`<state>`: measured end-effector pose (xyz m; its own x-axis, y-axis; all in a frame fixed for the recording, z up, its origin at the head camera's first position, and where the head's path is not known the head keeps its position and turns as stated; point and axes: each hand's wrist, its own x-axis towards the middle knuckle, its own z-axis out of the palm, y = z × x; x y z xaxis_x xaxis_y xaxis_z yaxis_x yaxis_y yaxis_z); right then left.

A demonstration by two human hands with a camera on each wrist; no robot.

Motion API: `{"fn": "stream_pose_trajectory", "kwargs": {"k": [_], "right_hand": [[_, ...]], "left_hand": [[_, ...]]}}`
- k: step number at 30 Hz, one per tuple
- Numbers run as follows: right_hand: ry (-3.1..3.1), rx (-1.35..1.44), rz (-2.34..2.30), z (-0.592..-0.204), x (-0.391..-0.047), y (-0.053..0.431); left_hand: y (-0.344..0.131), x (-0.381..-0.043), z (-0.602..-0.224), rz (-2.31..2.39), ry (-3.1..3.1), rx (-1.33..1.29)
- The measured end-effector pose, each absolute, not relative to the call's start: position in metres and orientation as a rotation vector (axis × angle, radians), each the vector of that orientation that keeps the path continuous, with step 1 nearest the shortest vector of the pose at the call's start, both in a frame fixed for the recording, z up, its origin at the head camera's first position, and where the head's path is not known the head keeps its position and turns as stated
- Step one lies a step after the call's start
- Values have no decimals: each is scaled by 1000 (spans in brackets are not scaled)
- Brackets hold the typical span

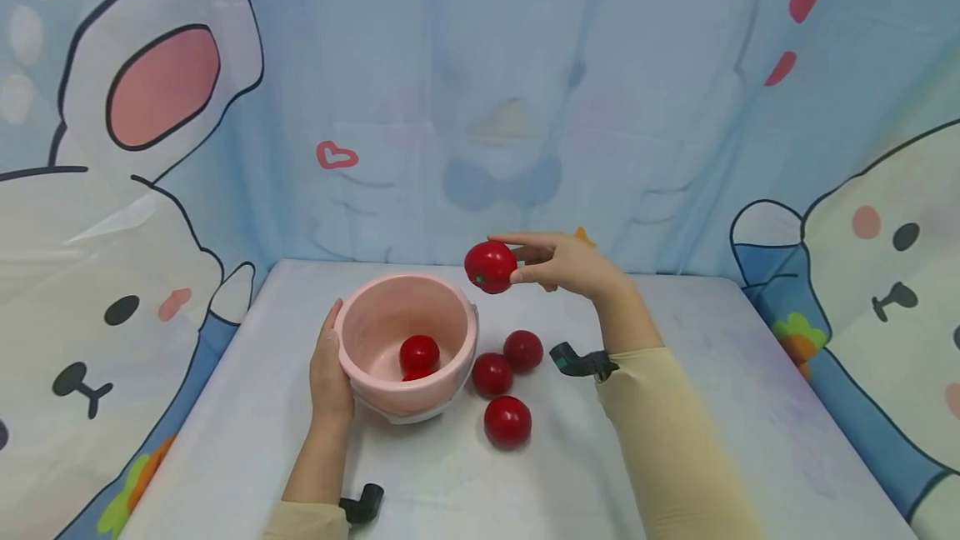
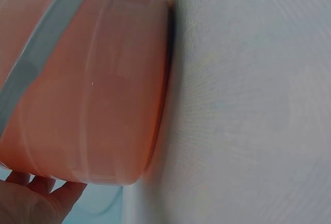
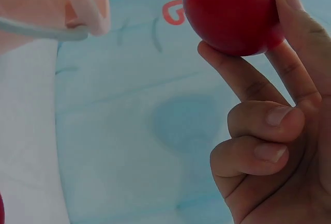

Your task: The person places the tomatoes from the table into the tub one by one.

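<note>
My right hand [image 1: 566, 263] pinches a red tomato [image 1: 491, 267] between thumb and fingertips, raised above the table to the right of a pink bucket [image 1: 405, 288]. A small green stem mark shows on the tomato. In the right wrist view two other fingers [image 3: 258, 131] are folded toward the palm, clear of the tomato [image 3: 232, 12]. My left hand [image 1: 330, 377] holds the bucket's left side, its fingers [image 2: 67, 193] against the outer wall in the left wrist view. Inside the bucket lie two red fruits [image 1: 419, 353], one partly hidden.
Right of the bucket, two dark red round fruits [image 1: 492, 375] sit side by side on the white table [image 1: 600, 473], with a brighter red one [image 1: 507, 422] nearer me. A pale handle [image 2: 46, 43] crosses the bucket's side. Behind the table hangs a blue cartoon curtain [image 1: 420, 107].
</note>
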<state>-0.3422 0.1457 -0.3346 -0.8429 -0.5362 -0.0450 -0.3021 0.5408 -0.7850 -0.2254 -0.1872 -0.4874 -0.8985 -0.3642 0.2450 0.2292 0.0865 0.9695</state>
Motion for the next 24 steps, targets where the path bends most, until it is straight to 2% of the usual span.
{"fn": "stream_pose_trajectory", "kwargs": {"k": [8, 24], "right_hand": [[2421, -753, -1187, -335, -356, 108], [2268, -962, -887, -332, -370, 28]], "left_hand": [[-189, -226, -489, -1857, -1971, 147], [-188, -228, -487, -1878, -1987, 198]]}}
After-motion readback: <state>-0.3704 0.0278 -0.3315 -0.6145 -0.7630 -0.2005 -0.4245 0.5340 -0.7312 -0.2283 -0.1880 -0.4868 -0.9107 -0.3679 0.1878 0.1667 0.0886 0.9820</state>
